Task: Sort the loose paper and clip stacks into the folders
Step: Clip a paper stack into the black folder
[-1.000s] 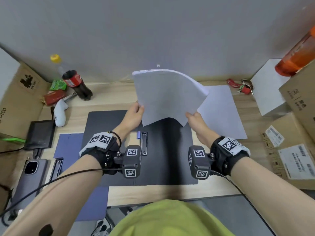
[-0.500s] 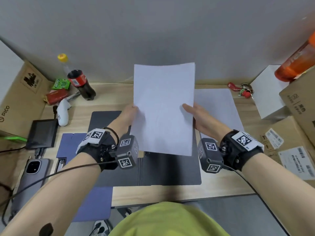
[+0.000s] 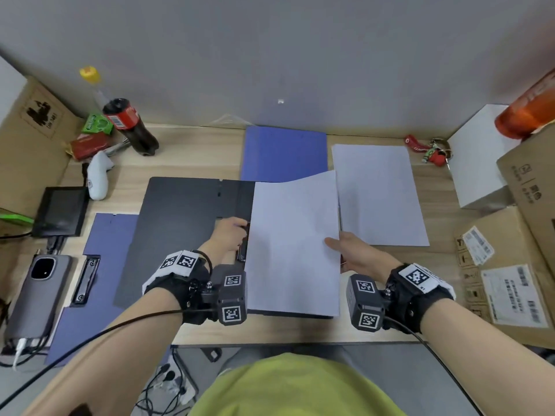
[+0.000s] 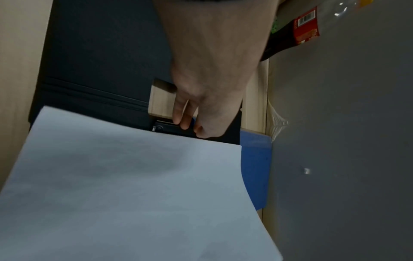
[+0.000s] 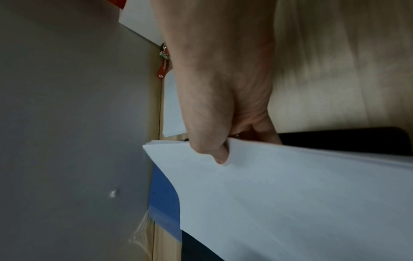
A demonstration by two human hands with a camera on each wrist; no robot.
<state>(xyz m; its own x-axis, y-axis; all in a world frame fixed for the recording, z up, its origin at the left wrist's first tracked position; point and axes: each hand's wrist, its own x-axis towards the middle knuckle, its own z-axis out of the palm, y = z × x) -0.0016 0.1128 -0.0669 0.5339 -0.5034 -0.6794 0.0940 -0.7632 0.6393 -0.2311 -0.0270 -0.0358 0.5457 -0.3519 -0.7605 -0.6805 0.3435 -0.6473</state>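
A black folder lies open in the middle of the desk. On its right half lies a white paper stack, far corner curling up. My right hand pinches the stack's right edge, thumb on top, fingers beneath. My left hand is off the paper and grips the folder's black clip at the spine, beside the stack's left edge. A closed blue folder lies behind. More loose paper lies to the right. An open blue folder with its clip lies at left.
A cola bottle, snack packets and a white controller stand at the back left. A small screen and phone lie at left. Keys, a white box and cardboard boxes crowd the right.
The paper stack, held up in the air by both hands, has come down onto the black folder's right half. My left hand let go of it and moved to the clip.
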